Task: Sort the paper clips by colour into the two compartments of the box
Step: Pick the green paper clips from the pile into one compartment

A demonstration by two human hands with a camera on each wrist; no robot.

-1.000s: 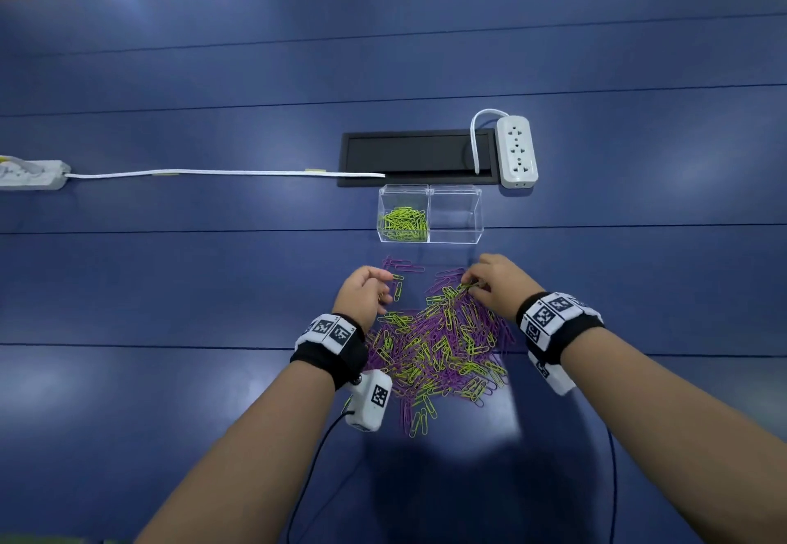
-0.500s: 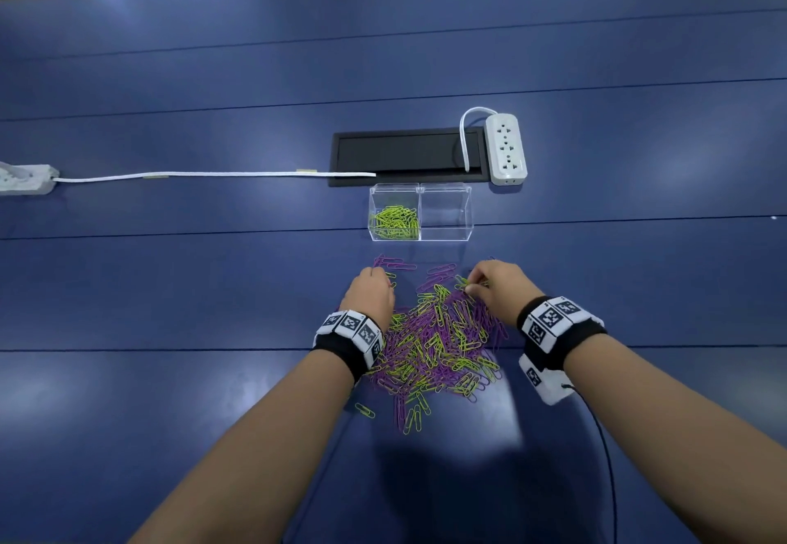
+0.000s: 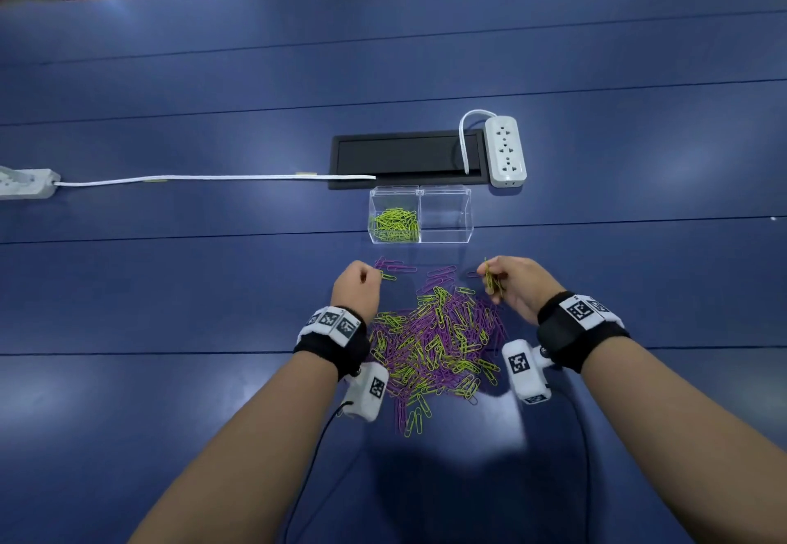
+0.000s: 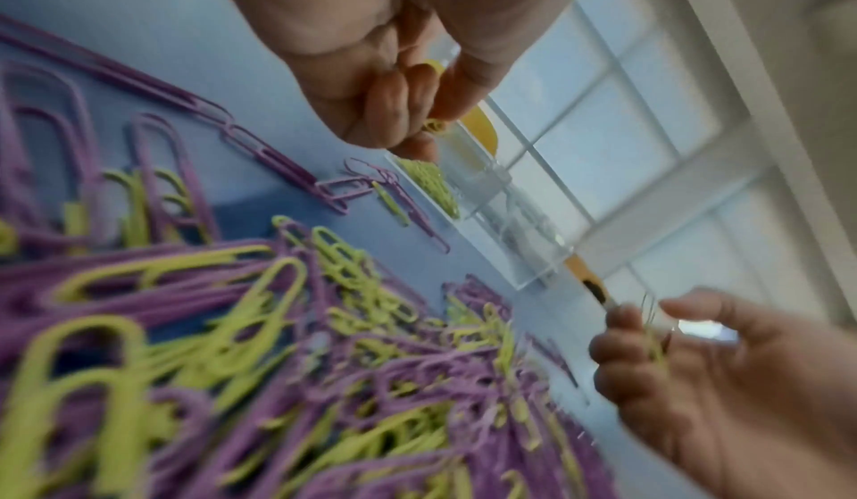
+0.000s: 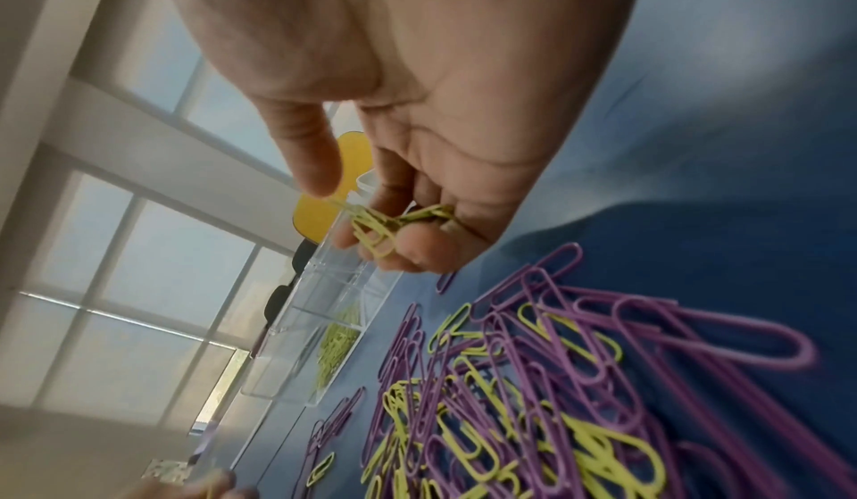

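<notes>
A heap of purple and yellow-green paper clips (image 3: 434,343) lies on the blue table between my wrists. Beyond it stands the clear two-compartment box (image 3: 464,196); its left compartment holds yellow-green clips (image 3: 394,225), its right compartment (image 3: 445,220) shows none. My left hand (image 3: 357,286) sits at the heap's far left with fingers curled, pinching a yellow-green clip (image 4: 433,126). My right hand (image 3: 506,284) is raised over the heap's far right and holds a small bunch of yellow-green clips (image 5: 385,228). A few purple clips (image 3: 394,266) lie loose between the heap and the box.
A black recessed panel (image 3: 404,158) lies just behind the box, with a white power strip (image 3: 506,151) at its right end. A white cable (image 3: 213,178) runs left to another power strip (image 3: 25,184). Wrist camera cables trail toward the near table edge.
My right hand has lifted off the heap with yellow-green clips in its fingers. My left hand has shifted slightly left and away from me, closing on a clip.
</notes>
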